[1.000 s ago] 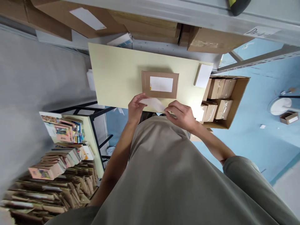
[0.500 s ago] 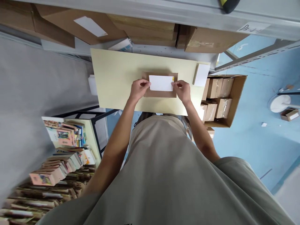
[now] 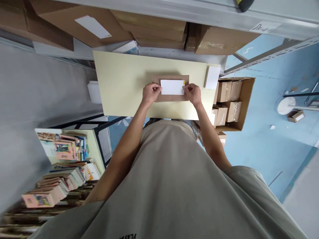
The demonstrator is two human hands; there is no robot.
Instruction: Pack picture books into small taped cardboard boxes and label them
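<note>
Between my two hands is a white label [image 3: 172, 87] with a small yellow mark at its upper right corner. It lies over, or just above, a brown cardboard box [image 3: 171, 98] on the pale yellow table [image 3: 122, 83]; I cannot tell whether it touches the cardboard. My left hand [image 3: 151, 93] pinches the label's left edge between thumb and fingers. At the opposite edge, my right hand [image 3: 193, 93] pinches it below the yellow mark. The box's top shows as a brown border round the label.
A white stack [image 3: 212, 77] sits at the table's right end. Beside the table, a large open carton [image 3: 245, 106] holds several smaller boxes. Large cartons [image 3: 159, 33] line the shelf beyond. Books [image 3: 67, 149] are piled at the lower left. A metal shelf beam [image 3: 174, 16] crosses the top.
The view has shifted slightly. Both hands still pinch the label's two ends over the cardboard box, with hardly any movement relative to it.
</note>
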